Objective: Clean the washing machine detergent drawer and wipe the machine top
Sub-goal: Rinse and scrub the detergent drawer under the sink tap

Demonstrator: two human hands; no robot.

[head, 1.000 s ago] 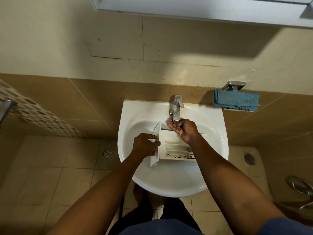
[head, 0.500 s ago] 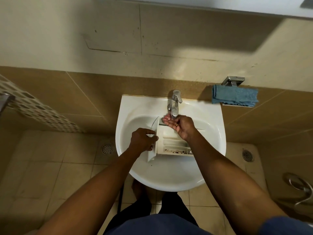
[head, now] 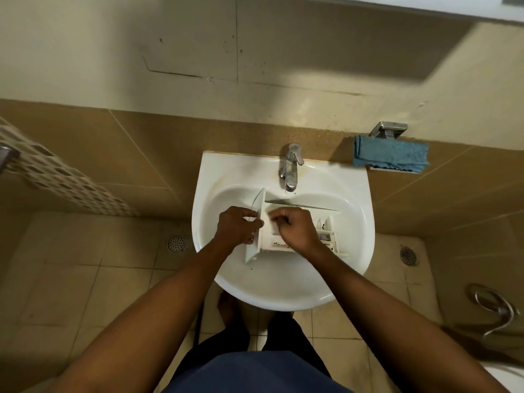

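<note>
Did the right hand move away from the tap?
Yes. The right hand was up under the tap before; now it has come down, toward the person, onto the drawer.

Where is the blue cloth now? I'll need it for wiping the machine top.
In the head view the blue cloth lies on a small wall shelf at upper right, just right of the sink and below a metal bracket.

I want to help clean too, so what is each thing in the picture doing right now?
White plastic detergent drawer: in the basin, dark specks inside.
Left hand: gripping the drawer's front panel.
Right hand: curled inside the drawer.
Chrome tap: no stream of water visible.
White ceramic sink: holding the drawer.
Blue folded cloth: resting on the wall shelf, unused.
</note>
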